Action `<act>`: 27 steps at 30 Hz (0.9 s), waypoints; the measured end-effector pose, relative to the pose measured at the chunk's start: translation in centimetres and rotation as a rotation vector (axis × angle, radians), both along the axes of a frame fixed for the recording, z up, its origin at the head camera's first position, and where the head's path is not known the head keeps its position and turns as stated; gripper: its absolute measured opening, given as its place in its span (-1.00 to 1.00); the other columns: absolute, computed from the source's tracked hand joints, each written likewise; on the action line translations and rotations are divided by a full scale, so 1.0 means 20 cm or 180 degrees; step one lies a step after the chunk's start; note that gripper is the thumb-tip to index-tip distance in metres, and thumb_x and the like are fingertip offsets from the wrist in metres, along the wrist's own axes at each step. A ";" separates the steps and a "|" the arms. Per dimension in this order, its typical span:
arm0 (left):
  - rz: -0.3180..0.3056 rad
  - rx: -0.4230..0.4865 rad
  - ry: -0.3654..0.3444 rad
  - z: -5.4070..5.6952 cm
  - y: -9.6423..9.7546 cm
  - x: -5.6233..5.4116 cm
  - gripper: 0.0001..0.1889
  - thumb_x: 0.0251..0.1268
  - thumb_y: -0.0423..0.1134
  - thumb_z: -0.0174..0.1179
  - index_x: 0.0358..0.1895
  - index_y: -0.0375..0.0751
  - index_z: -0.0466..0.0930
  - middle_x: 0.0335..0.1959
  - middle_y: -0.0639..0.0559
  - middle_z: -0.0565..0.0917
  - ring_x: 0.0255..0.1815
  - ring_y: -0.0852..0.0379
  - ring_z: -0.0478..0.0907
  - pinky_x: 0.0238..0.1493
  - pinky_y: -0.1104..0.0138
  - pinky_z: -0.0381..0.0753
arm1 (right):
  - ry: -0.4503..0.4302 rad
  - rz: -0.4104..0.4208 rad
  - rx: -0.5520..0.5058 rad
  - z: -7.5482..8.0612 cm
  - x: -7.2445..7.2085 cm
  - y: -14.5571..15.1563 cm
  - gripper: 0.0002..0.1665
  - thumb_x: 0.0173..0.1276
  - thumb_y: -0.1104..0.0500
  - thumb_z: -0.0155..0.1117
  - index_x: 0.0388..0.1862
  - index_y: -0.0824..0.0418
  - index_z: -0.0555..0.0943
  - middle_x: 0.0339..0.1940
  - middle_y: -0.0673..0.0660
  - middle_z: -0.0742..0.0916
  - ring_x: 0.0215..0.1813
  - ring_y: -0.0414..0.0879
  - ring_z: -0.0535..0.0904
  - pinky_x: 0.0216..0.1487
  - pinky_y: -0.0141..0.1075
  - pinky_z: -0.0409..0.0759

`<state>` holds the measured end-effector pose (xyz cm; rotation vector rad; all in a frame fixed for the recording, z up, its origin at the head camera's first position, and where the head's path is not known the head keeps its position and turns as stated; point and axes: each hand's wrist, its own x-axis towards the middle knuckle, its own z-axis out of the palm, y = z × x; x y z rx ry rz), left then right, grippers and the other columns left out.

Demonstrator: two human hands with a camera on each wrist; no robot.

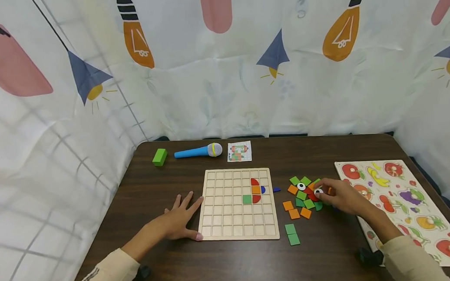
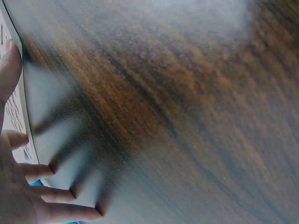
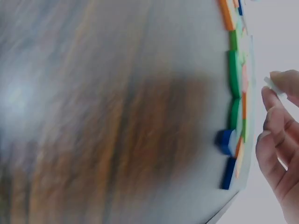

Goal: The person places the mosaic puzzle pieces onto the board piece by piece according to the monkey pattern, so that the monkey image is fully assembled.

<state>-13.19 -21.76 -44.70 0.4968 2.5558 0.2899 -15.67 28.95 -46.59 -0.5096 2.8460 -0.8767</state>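
A wooden grid board [image 1: 230, 210] lies mid-table with red half-circles [image 1: 255, 182], an orange square [image 1: 255, 189], a green square [image 1: 246, 199] and a blue half-circle [image 1: 263, 190] in its cells. My left hand [image 1: 177, 220] rests spread on the table, its thumb and a fingertip at the board's left edge. Between thumb and fingertip, my right hand [image 1: 340, 195] pinches a small white piece [image 3: 274, 87], seemingly the eye piece [image 1: 318, 191], over a pile of coloured tiles [image 1: 301, 195]. Fingers partly cover the pile's right side.
At the back lie a green block [image 1: 160, 157], a toy microphone [image 1: 198, 151] and a pattern card [image 1: 239, 151]. A fruit picture board [image 1: 406, 206] covers the right side. Two green tiles [image 1: 292, 234] and a blue piece [image 1: 276, 189] lie beside the grid board.
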 end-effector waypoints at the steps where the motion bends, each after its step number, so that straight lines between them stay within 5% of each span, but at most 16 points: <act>1: -0.0002 0.0001 -0.0001 0.00 0.00 0.00 0.16 0.08 0.35 0.35 0.65 -0.01 -0.10 0.64 -0.35 -0.17 0.56 -0.60 -0.21 0.18 -0.56 0.15 | -0.0002 0.0046 -0.0092 0.00 0.00 -0.01 -0.73 0.40 0.11 0.37 0.05 0.10 0.68 -0.31 -0.03 0.69 -0.44 -0.23 0.51 -0.43 -0.37 0.52; 8: 0.0005 -0.0018 -0.0002 -0.01 -0.01 0.01 0.17 0.07 0.36 0.35 0.65 -0.01 -0.10 0.64 -0.33 -0.16 0.57 -0.58 -0.20 0.17 -0.55 0.18 | -0.0102 0.0427 -0.0703 0.02 0.00 -0.08 -0.71 0.41 0.14 0.36 0.06 0.19 0.70 -0.27 0.03 0.69 -0.48 -0.22 0.55 -0.46 -0.36 0.57; 19: -0.0001 0.0023 0.0029 -0.01 -0.02 0.01 0.17 0.07 0.36 0.35 0.65 -0.01 -0.10 0.64 -0.34 -0.16 0.56 -0.59 -0.20 0.16 -0.56 0.18 | -0.0223 0.0806 -0.0708 0.06 -0.04 -0.29 -0.63 0.46 0.14 0.31 0.18 0.24 0.64 -0.20 0.06 0.68 -0.48 -0.28 0.47 -0.45 -0.40 0.52; 27: -0.0015 0.0045 0.0049 -0.01 -0.01 0.01 0.17 0.07 0.36 0.34 0.65 -0.01 -0.10 0.64 -0.34 -0.15 0.56 -0.60 -0.19 0.16 -0.57 0.17 | -0.0297 0.0918 -0.0743 0.06 -0.10 -0.45 -0.72 0.45 0.11 0.33 0.07 0.14 0.61 -0.24 0.00 0.68 -0.46 -0.23 0.53 -0.40 -0.37 0.58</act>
